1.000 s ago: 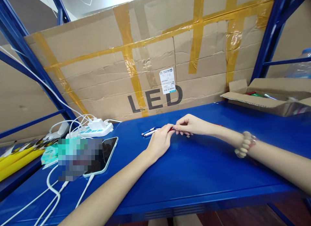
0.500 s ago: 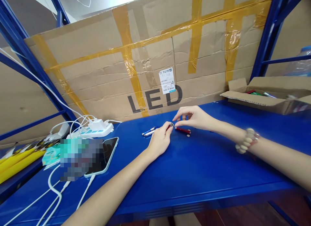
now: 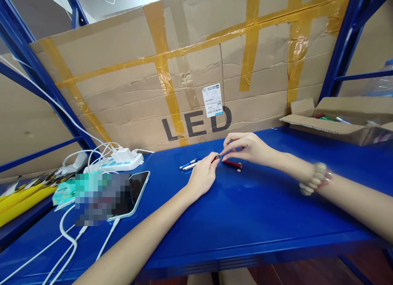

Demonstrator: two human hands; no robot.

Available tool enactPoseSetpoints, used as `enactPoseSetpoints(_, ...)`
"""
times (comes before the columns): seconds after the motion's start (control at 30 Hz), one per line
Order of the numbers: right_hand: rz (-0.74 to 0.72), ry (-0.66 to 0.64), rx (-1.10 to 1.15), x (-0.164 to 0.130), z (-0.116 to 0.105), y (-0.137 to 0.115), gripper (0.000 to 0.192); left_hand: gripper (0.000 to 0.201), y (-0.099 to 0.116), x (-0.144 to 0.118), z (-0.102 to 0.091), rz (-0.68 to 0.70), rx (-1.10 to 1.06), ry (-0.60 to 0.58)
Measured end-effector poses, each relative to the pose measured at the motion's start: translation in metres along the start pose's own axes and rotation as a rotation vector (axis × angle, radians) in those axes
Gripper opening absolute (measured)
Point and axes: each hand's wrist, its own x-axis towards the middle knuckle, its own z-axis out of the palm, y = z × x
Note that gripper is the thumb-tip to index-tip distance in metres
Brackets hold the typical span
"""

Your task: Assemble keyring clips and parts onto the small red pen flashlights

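Observation:
My left hand (image 3: 202, 173) rests on the blue shelf, fingers closed round a small dark red tube with a metal end (image 3: 218, 157). Only the tip of that tube shows. At this tip, my right hand (image 3: 247, 148) has thumb and forefinger pinched together; whatever they hold is too small to make out. Beneath the right hand lies another red tube (image 3: 232, 164), with a small round silvery piece (image 3: 238, 170) beside it. Left of my left hand lie a blue pen-like tube (image 3: 188, 163) and a silver one (image 3: 189, 166), partly covered by the hand.
A phone (image 3: 139, 193) with white cables and a white power strip (image 3: 125, 164) sit on the left. An open cardboard box (image 3: 325, 127) with small coloured items stands at the back right. A large taped carton (image 3: 196, 80) forms the back wall; blue posts (image 3: 346, 52) flank it.
My right hand has come slightly left, its thumb and forefinger closing together at the tube's tip. My left hand keeps its hold. The view has shifted slightly.

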Motion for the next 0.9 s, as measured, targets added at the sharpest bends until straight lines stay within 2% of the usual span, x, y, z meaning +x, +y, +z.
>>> enactPoseSetpoints(0.37, -0.042, 0.022, -0.091, -0.0026, 0.0041, -0.0013, 0.028, 0.021, 0.0003, -0.002, 0.001, 0.005, 0.037, 0.025)
enactPoseSetpoints(0.9, -0.006, 0.038, -0.148, -0.0014, 0.0072, -0.0038, 0.031, 0.02, 0.0035, -0.0037, -0.0013, -0.032, 0.072, 0.028)
